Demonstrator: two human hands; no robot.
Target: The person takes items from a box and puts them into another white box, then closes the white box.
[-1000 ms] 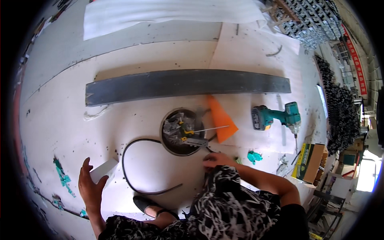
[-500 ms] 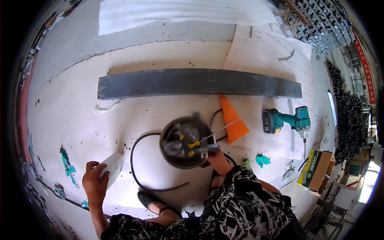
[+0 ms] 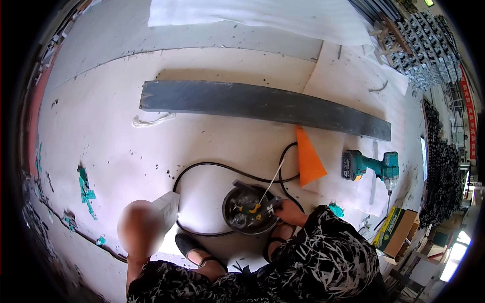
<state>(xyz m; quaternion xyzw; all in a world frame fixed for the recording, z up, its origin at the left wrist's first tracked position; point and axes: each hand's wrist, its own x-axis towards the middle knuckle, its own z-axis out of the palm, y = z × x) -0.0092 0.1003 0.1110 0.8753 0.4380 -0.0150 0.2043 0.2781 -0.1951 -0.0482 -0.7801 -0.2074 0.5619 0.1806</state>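
My left hand (image 3: 140, 230) is smeared over by a blur, but the narrow white box (image 3: 168, 206) sticks out of its grip at the lower left. My right hand (image 3: 291, 211) is closed on the right rim of a round dark metal bowl (image 3: 226, 222). Inside the bowl lie clear plastic pieces and yellow-handled tools, partly hidden; a thin pale rod (image 3: 274, 178) leans out over the rim. Whether the bowl rests on the floor I cannot tell.
A long dark grey beam (image 3: 262, 103) lies across the pale floor. Beyond the bowl are a black cable (image 3: 217, 164), an orange triangular piece (image 3: 310, 161) and a teal cordless driver (image 3: 371, 166). At the right stands a yellow-green carton (image 3: 396, 230). Metal parts (image 3: 424, 45) are stacked behind.
The bowl has gone lower, toward my feet and slightly right, with my right hand on it. My left hand has moved right with the white box. The view has shifted and tilted a little.
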